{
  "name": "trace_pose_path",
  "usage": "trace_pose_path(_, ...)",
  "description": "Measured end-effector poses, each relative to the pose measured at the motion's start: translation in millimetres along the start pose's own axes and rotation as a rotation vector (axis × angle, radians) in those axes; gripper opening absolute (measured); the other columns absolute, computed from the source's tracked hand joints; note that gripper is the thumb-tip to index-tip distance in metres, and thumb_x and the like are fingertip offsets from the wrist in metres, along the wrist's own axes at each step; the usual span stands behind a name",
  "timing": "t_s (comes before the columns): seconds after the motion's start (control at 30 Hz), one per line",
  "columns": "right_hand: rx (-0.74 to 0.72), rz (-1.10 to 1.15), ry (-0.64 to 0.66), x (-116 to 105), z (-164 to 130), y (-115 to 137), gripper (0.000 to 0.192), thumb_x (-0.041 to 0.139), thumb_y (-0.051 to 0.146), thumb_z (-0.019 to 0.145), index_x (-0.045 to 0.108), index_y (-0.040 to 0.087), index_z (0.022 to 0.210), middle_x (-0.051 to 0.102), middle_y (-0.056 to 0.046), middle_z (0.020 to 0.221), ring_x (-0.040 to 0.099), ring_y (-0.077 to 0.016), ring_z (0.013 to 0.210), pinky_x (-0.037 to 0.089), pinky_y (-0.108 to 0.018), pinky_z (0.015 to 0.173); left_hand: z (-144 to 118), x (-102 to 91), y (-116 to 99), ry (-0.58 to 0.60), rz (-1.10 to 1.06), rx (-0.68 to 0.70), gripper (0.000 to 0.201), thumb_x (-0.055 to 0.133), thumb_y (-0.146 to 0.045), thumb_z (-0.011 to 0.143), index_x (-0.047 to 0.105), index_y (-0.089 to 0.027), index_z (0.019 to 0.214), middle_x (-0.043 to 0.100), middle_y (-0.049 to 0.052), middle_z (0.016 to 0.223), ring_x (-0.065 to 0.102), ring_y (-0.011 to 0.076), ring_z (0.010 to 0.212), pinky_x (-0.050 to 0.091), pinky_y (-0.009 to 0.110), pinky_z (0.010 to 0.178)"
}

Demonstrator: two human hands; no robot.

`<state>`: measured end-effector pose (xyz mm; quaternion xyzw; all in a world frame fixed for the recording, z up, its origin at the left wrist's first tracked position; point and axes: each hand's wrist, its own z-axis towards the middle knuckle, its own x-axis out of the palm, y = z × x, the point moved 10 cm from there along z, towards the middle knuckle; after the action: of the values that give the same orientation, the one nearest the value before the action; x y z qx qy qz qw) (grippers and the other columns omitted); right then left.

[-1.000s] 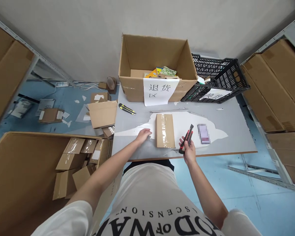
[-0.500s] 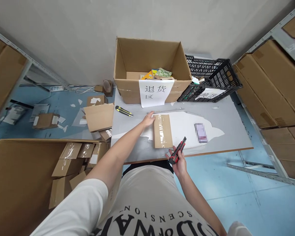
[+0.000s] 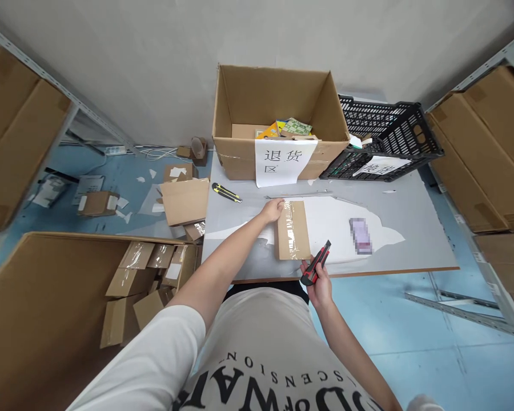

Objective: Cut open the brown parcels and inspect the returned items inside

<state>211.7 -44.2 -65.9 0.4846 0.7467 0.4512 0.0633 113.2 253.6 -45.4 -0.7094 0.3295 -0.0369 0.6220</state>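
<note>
A small flat cardboard box (image 3: 293, 231) sealed with clear tape lies on the grey table (image 3: 411, 251), near its front edge. My left hand (image 3: 273, 210) rests on the box's far left corner, fingers curled over the edge. My right hand (image 3: 319, 281) grips a red and black utility knife (image 3: 316, 263) just off the box's near right corner, at the table's front edge.
A big open carton (image 3: 278, 114) with a paper sign stands at the back, a black plastic crate (image 3: 385, 137) to its right. A yellow cutter (image 3: 226, 192) and a blurred small item (image 3: 360, 235) lie on the table. A large carton of small boxes (image 3: 145, 274) sits on the floor at left. Shelves with cartons flank both sides.
My left hand slid from the box's near left side to its far left corner. My right hand drew the knife back toward the table's front edge.
</note>
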Motion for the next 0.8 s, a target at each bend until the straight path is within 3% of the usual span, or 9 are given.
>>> trace_pose_path(0.3, 0.014, -0.006, 0.018, -5, 15, 13, 0.032, 0.067, 0.035, 0.074, 0.058, 0.031, 0.104, 0.067, 0.004, 0.104, 0.068, -0.0167, 0.09, 0.057, -0.039, 0.084, -23, -19.0, 0, -0.076, 0.02, -0.032, 0.037, 0.057, -0.015, 0.077, 0.064, -0.012, 0.113, 0.064, 0.013, 0.118, 0.056, 0.0293, 0.111, 0.039, 0.039, 0.101)
trace_pose_path(0.43, 0.022, -0.036, 0.006, -8, 25, 35, 0.023, 0.066, 0.031, 0.076, 0.06, 0.028, 0.098, 0.068, 0.004, 0.101, 0.069, -0.0133, 0.084, 0.057, -0.033, 0.084, -45, -29.2, 5, -0.128, -0.008, -0.054, 0.036, 0.059, -0.018, 0.078, 0.065, -0.017, 0.113, 0.065, 0.009, 0.117, 0.056, 0.0277, 0.112, 0.039, 0.037, 0.1)
trace_pose_path(0.6, -0.002, -0.173, 0.03, -2, 52, 72, 0.013, 0.064, 0.03, 0.079, 0.06, 0.025, 0.091, 0.069, 0.001, 0.098, 0.069, -0.0148, 0.081, 0.059, -0.035, 0.082, -81, -39.3, 18, -0.258, -0.127, -0.087, 0.037, 0.059, -0.023, 0.08, 0.064, -0.017, 0.116, 0.064, 0.008, 0.12, 0.055, 0.0251, 0.115, 0.038, 0.036, 0.103)
trace_pose_path(0.8, 0.029, -0.352, 0.127, 22, 86, 103, 0.011, 0.063, 0.025, 0.08, 0.059, 0.021, 0.089, 0.068, -0.002, 0.093, 0.068, -0.0136, 0.069, 0.062, -0.03, 0.066, -122, -31.6, 47, -0.337, -0.329, -0.124, 0.045, 0.062, -0.025, 0.078, 0.06, -0.017, 0.122, 0.058, 0.009, 0.128, 0.054, 0.0243, 0.118, 0.036, 0.037, 0.106)
